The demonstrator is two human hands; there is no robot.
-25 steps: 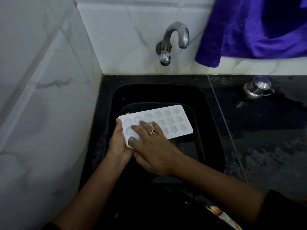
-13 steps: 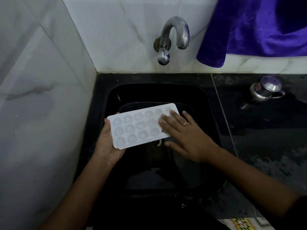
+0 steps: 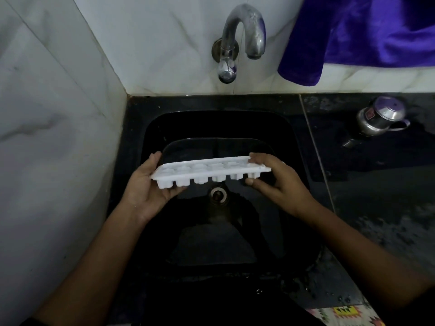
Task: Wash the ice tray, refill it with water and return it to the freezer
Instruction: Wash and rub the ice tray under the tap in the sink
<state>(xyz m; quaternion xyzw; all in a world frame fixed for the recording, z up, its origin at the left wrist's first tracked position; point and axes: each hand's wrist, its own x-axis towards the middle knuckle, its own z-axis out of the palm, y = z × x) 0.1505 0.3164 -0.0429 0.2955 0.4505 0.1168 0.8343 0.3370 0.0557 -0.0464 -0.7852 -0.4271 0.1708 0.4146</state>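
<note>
A white plastic ice tray [image 3: 207, 171] hangs over the black sink [image 3: 150, 128], tipped away from me so the undersides of its near row of cups show. My left hand [image 3: 146, 187] grips its left end from below, thumb on the far edge. My right hand [image 3: 277, 182] holds its right end, fingers over the top and thumb under it. The chrome tap [image 3: 244, 31] on the back wall lies beyond the tray; no water runs from it. The drain [image 3: 217, 194] shows just below the tray.
White marble-look tiles form the left and back walls. A purple cloth [image 3: 367, 31] hangs at the upper right. A small steel lidded pot [image 3: 381, 118] stands on the wet black counter [image 3: 376, 196] right of the sink. A patterned cloth [image 3: 341, 314] is at the bottom edge.
My right hand left off rubbing the tray's cups and took hold of its right end. The tray went from lying face-up to tilting away from me, lifted a little above the sink.
</note>
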